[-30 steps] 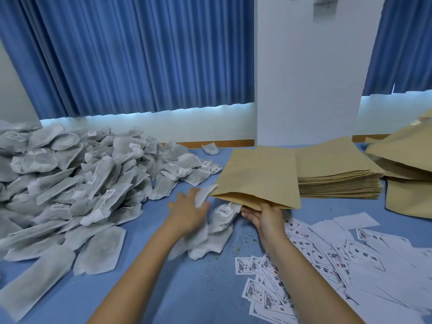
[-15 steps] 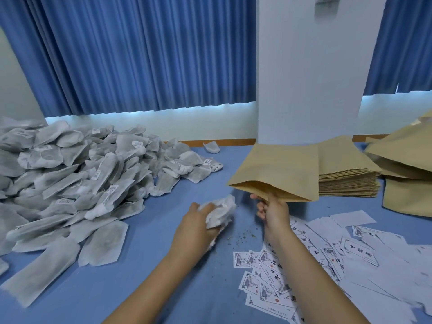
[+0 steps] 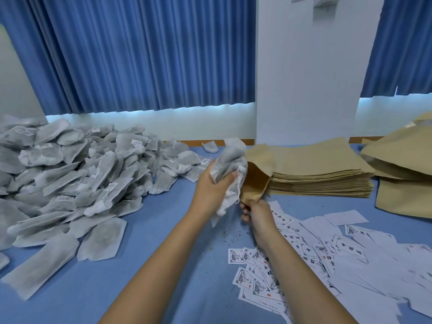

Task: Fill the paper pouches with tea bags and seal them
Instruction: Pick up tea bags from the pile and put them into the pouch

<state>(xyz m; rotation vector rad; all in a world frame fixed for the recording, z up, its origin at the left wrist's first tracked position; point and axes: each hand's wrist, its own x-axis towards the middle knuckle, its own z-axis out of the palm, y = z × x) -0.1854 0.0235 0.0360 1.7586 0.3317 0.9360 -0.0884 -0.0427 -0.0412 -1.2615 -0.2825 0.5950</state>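
— The left hand [image 3: 211,185] was down by the counter [image 3: 163,230] half a second ago. Where is it now?

— Up in the middle of the frame. Its fingers [image 3: 228,178] are clenched round a bundle of tea bags [image 3: 230,164], the same crumpled bunch it scooped off the blue top a second ago. The bundle now stands tall against the mouth of the paper pouch [image 3: 256,176].

— And the pouch?

— The right hand [image 3: 259,213] pinches it by its lower corner, just below centre. Before, it lay nearly flat above that hand. Now it is tipped up, with its opening turned left toward the bags.

— Are the bags inside yet?

— Touching the opening, I'd say, but from here I can't tell if any have passed the lip.

— Has the rest moved?

— No. The heap of tea bags [image 3: 70,178] sits at the left as it did. The stack of pouches [image 3: 320,176] lies right of centre, just behind the held one. The printed labels [image 3: 327,251] are scattered at the lower right, under the right forearm.
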